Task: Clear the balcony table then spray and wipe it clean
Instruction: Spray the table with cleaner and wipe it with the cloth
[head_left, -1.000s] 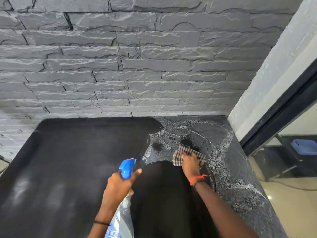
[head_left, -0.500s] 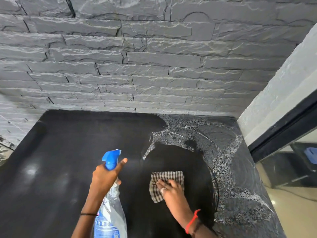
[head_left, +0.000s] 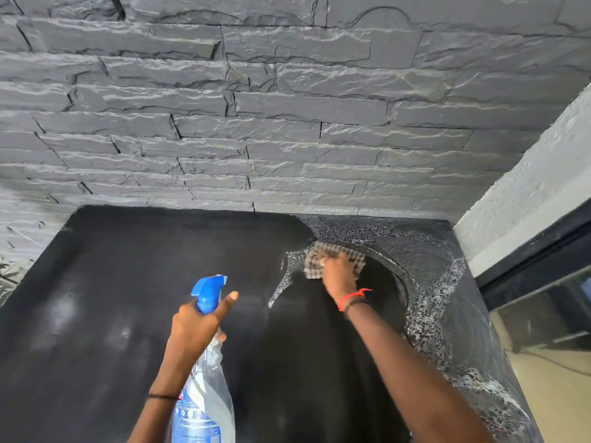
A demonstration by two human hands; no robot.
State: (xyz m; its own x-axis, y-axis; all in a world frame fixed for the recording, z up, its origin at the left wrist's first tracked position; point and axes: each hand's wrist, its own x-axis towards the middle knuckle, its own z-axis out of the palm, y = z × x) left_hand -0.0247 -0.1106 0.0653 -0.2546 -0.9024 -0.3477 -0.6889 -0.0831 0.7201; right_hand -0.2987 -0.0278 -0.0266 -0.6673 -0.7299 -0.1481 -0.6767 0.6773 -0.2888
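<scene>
Your right hand (head_left: 339,272) presses the checked cloth (head_left: 332,258) flat on the table (head_left: 128,282) far right of centre; your left hand (head_left: 195,326) grips the spray bottle (head_left: 204,394). Overlap strokes into the foam (head_left: 431,302) along the right edge.

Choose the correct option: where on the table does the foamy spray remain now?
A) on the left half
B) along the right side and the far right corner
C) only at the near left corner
B: white speckled foam covers the right side of the table, beyond the checked cloth under the right hand; the left part looks dark and plain.
</scene>
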